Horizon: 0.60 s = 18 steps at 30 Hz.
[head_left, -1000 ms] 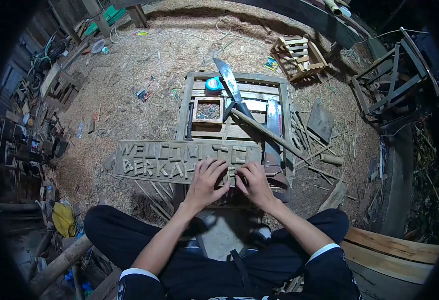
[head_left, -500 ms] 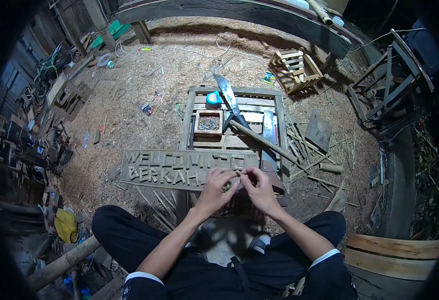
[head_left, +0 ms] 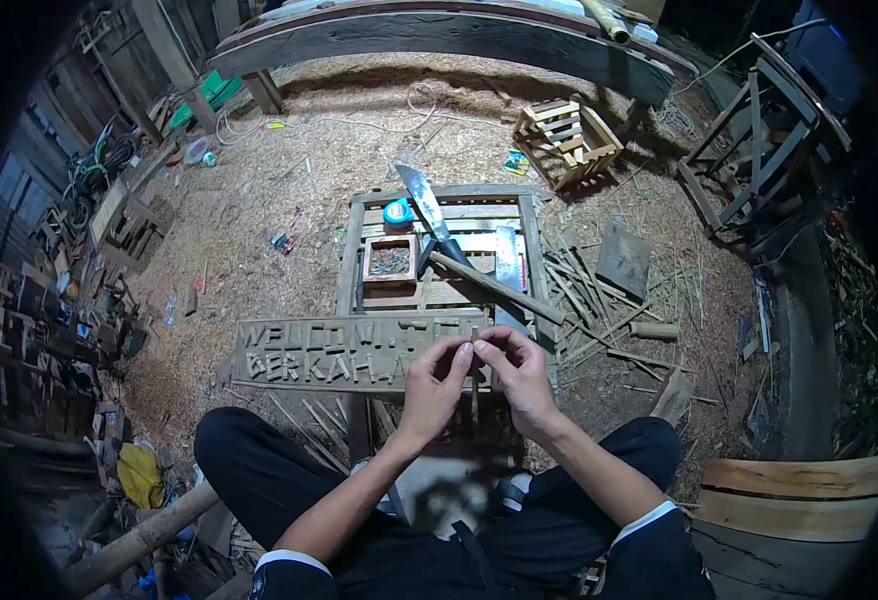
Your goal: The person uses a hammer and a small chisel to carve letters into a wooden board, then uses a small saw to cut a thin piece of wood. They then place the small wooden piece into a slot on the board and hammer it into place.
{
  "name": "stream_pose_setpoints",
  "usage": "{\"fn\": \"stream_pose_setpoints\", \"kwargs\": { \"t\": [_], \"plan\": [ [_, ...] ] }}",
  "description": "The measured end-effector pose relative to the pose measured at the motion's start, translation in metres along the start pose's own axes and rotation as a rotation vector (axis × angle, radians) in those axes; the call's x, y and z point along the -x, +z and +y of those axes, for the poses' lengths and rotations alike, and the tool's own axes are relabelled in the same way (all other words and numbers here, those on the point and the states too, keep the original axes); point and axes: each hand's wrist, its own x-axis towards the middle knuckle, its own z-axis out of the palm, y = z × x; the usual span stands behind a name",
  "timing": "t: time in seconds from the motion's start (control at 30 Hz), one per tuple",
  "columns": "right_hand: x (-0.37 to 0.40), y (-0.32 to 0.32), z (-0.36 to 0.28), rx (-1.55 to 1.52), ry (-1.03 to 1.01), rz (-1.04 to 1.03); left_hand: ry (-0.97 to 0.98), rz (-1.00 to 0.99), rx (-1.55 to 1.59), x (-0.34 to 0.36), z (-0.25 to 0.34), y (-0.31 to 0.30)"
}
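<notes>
My left hand (head_left: 435, 388) and my right hand (head_left: 522, 388) are close together, with fingertips pinched around a thin wooden stick (head_left: 475, 402) held roughly upright between them. Just beyond and beneath them lies a long wooden board (head_left: 359, 351) bearing letters made of small stick pieces, in two rows reading "WELCOM", "TO" and "BERKAH". My hands cover part of its right end. Behind the board, a slatted wooden low table (head_left: 356, 225) carries a blue tape measure (head_left: 397, 213), a small wooden box (head_left: 366, 262) of nails, a large knife (head_left: 422, 198), a hammer (head_left: 494, 287) and a metal blade (head_left: 506, 258).
Several sticks (head_left: 584, 300) and a flat wooden piece (head_left: 621, 262) lie right of the low table. A slatted crate (head_left: 569, 145) stands farther back, below a long bench (head_left: 439, 42). Wood shavings cover the floor. A plank seat (head_left: 789, 510) sits at lower right.
Both hands have shifted slightly, and the stick between them now stands upright and shows clearly. The camera view has moved a little, so the low table appears farther left.
</notes>
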Motion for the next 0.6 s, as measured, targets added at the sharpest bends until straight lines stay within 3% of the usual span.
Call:
{"fn": "stream_pose_setpoints", "kwargs": {
  "t": [0.13, 0.27, 0.33, 0.6],
  "plan": [
    [0.004, -0.013, -0.001, -0.051, 0.050, -0.011, -0.006, -0.030, 0.066, -0.001, 0.000, 0.009],
    [0.010, -0.020, -0.005, -0.145, 0.147, -0.046, -0.136, -0.086, 0.260, 0.001, 0.000, 0.014],
    [0.009, -0.023, 0.001, -0.046, 0.087, 0.008, -0.314, -0.111, 0.337, 0.001, 0.010, 0.012],
    [0.012, -0.033, -0.003, -0.045, 0.118, -0.006, -0.184, -0.126, 0.200, -0.002, 0.006, 0.014]
  ]
}}
